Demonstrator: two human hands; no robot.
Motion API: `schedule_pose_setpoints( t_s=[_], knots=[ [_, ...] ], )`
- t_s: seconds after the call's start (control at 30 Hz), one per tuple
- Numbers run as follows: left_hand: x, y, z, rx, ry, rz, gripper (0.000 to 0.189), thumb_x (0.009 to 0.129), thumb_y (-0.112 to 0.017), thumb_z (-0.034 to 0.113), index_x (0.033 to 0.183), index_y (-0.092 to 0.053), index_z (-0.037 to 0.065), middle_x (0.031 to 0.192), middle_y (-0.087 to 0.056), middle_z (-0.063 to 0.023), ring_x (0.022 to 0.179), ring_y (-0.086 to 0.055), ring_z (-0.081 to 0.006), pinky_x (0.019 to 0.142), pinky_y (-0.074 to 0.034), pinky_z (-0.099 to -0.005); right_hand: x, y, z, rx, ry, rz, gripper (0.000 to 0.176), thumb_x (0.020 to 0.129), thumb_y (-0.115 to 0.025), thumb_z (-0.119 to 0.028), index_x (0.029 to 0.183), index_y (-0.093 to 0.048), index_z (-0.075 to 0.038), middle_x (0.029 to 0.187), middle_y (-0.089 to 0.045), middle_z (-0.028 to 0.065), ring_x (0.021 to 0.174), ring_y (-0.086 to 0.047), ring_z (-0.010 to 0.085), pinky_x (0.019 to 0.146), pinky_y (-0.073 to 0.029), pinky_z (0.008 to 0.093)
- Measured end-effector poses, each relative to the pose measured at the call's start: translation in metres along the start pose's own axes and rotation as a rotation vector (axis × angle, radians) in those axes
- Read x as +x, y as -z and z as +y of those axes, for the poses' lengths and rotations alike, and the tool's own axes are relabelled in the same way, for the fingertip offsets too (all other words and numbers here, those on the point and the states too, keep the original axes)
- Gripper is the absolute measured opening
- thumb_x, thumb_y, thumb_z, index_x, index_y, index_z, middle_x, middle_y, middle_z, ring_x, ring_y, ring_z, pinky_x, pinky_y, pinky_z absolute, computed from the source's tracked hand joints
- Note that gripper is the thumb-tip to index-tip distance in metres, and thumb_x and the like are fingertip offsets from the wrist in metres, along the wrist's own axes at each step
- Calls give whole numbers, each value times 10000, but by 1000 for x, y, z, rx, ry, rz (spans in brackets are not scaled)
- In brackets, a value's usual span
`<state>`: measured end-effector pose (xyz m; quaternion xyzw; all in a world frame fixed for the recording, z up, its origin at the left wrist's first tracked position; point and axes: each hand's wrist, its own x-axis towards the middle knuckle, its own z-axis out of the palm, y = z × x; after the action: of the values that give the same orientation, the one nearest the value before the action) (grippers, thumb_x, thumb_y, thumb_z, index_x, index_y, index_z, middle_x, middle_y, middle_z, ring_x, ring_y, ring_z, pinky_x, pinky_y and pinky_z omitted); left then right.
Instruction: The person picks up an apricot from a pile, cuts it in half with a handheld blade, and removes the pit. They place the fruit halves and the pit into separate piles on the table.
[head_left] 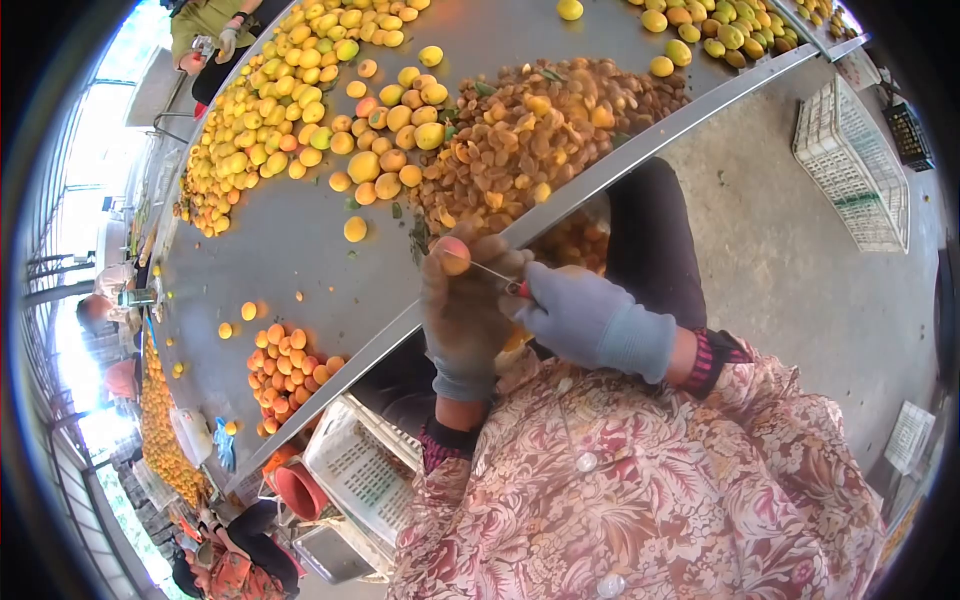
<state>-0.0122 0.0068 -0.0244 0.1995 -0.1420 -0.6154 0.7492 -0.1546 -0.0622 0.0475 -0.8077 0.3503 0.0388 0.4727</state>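
My left hand (462, 325), in a grey-brown glove, grips a small orange apricot (452, 256) at the fingertips, right over the metal table's edge (600, 178). My right hand (585, 318), in a blue-grey glove, holds a small knife (505, 280) with a red handle. Its thin blade points at the apricot and touches it. Both forearms are in floral sleeves. A heap of brownish cut apricot pieces (530, 130) lies on the table just beyond my hands.
Whole yellow apricots (290, 100) cover the far side of the table, with a smaller orange pile (285, 365) to one side. White plastic crates (360, 470) (850, 165) stand on the floor beside a red bucket (300, 490). Other workers sit around the table (215, 30).
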Motion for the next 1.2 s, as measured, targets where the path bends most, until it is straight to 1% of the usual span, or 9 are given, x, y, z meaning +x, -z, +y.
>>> schedule_pose_setpoints(
  t_s=[0.13, 0.2, 0.4, 0.5, 0.6, 0.83, 0.93, 1.1, 1.2],
  knots=[
    [2, -16, -9, -44, 10, 31, 509, 946, -373, 461, 1273, -422, 73, 1159, -569, -150, 1068, -545, -325, 942, -421, -463, 12, -9, 6, 67, -40, -6, 412, 910, -448, -381, 929, -505, 26, 871, -611, 234, 858, -601, 376, 764, -469, 438],
    [2, -24, -11, 82, -15, 249, 496, 952, -360, 451, 1281, -416, 83, 1156, -567, -142, 1052, -542, -301, 931, -433, -461, 14, -11, 7, 107, -54, -11, 418, 911, -443, -384, 934, -508, 29, 877, -611, 237, 861, -602, 376, 768, -467, 434],
    [3, 6, 5, 158, 2, 31, 448, 965, -376, 361, 1277, -435, 45, 997, -605, -106, 959, -556, -225, 937, -415, -450, 9, 1, 2, 180, -74, -60, 437, 915, -427, -377, 982, -516, 46, 889, -604, 251, 891, -597, 374, 787, -465, 423],
    [1, 10, 1, 236, -26, 72, 428, 962, -397, 334, 1259, -454, 31, 956, -597, -94, 914, -556, -204, 925, -426, -422, 5, 7, 1, 310, -111, -142, 447, 916, -420, -380, 992, -515, 50, 901, -604, 251, 908, -594, 371, 798, -464, 420],
    [3, 5, -4, 262, -44, 104, 432, 960, -393, 330, 1265, -447, 28, 949, -596, -83, 910, -558, -198, 942, -417, -425, 8, -6, 8, 154, -58, -82, 449, 918, -417, -385, 991, -510, 48, 870, -610, 245, 881, -601, 377, 779, -469, 427],
    [6, -17, -10, 63, 53, 221, 435, 959, -366, 329, 1258, -454, 25, 953, -607, -83, 982, -555, -237, 986, -379, -460, 10, -19, 13, 114, -63, 77, 419, 915, -434, -373, 976, -490, 37, 804, -620, 229, 805, -616, 376, 727, -481, 446],
    [4, -18, -4, 354, 43, 239, 428, 956, -374, 331, 1244, -468, 28, 969, -618, -81, 1013, -551, -248, 988, -381, -476, 9, -16, 16, 96, -31, 87, 410, 911, -445, -369, 978, -481, 34, 820, -621, 224, 812, -614, 373, 726, -480, 449],
    [9, 0, -14, -4, 79, 110, 494, 933, -410, 458, 1147, -528, 29, 1024, -628, -130, 966, -586, -269, 898, -454, -455, 13, -20, 17, 56, -43, 72, 401, 900, -465, -360, 988, -468, 31, 838, -621, 216, 833, -610, 371, 732, -479, 446],
    [9, -3, -13, 10, 156, 88, 558, 941, -373, 486, 1179, -513, 1, 1059, -630, -128, 1032, -561, -276, 935, -416, -419, 11, -27, 25, 23, -21, 125, 391, 897, -476, -352, 982, -462, 30, 827, -620, 213, 825, -610, 370, 732, -481, 443]
  ],
)
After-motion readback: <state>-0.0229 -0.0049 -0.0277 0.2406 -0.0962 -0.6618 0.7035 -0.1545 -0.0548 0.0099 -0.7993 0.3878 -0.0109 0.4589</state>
